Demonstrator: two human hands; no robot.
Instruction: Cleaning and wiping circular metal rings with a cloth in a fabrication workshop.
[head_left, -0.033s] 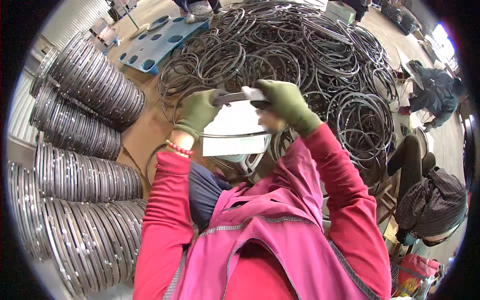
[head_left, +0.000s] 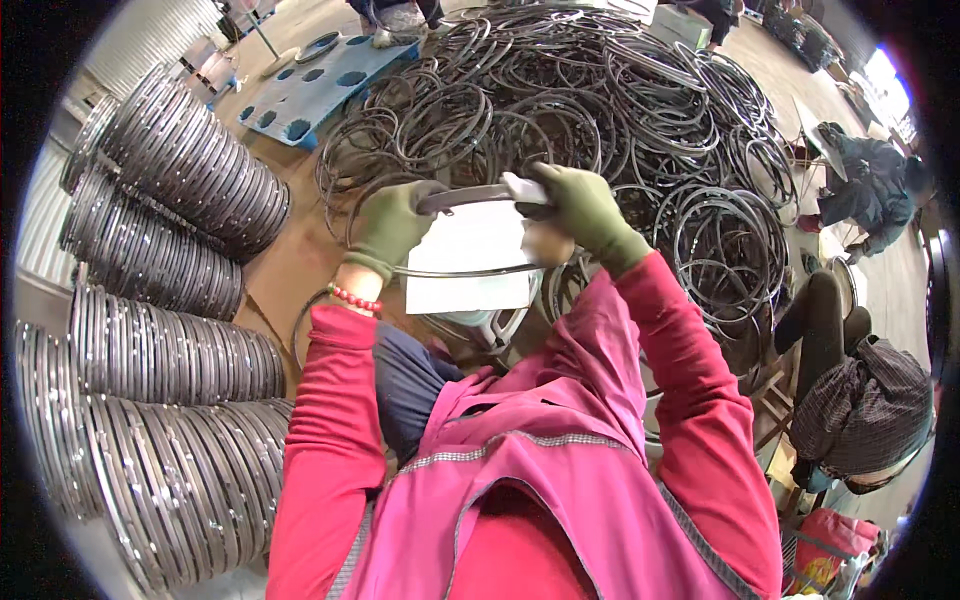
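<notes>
Dk ring [head_left: 474, 195] spans L-hand [head_left: 390, 226] to R-hand [head_left: 586, 212] fingers.

Right hand [head_left: 587, 207] shifted rightward, white piece [head_left: 526, 189] too

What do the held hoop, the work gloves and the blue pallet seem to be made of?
Held hoop: probably metal, dark grey with a dull sheen along its thin, stiff-looking curve; any coating can't be told.
Work gloves: likely fabric, matte olive green, creased near the cuffs; their darker ends may be coating or dirt.
Blue pallet: apparently moulded plastic, smooth with dark rounded openings.
</notes>
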